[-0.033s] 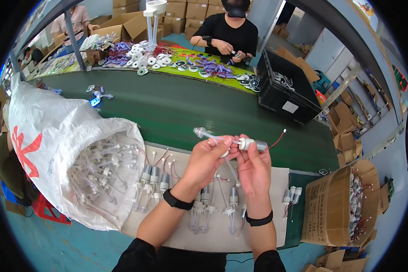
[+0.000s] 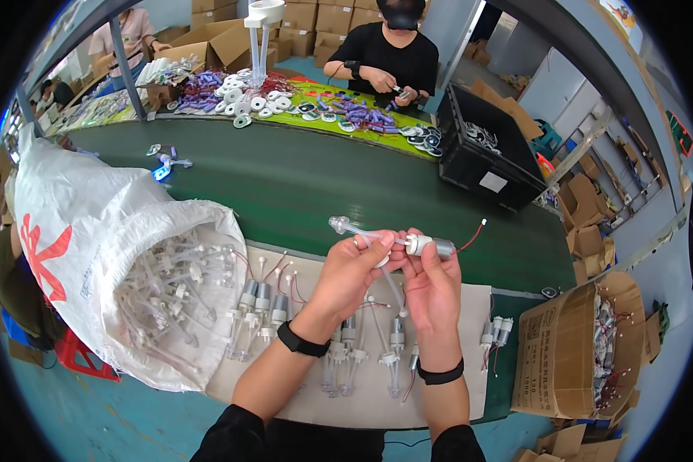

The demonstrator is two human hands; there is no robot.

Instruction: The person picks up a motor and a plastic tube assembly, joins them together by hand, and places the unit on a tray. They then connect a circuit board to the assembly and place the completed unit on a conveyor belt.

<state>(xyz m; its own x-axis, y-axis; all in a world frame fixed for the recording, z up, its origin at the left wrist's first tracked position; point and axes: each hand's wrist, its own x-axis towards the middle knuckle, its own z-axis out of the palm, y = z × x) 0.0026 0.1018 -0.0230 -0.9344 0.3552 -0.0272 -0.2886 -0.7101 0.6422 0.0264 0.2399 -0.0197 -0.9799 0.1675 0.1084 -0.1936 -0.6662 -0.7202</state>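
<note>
My left hand pinches a clear plastic tube assembly, with a clear domed fitting at its left end and another length of tube hanging below. In my right hand is a small motor pump, a silvery cylinder with a white plastic head. A thin red wire with a white plug sticks out from its right end. The tube's end meets the pump's white head between my fingertips; how far it is pushed on is hidden. Under my hands, more pumps with tubes lie on a beige board.
A white woven sack spills clear tube parts at the left. To the right stands a carton of motors. Beyond the green belt, a person works beside a black crate. A lit blue part rests on the belt.
</note>
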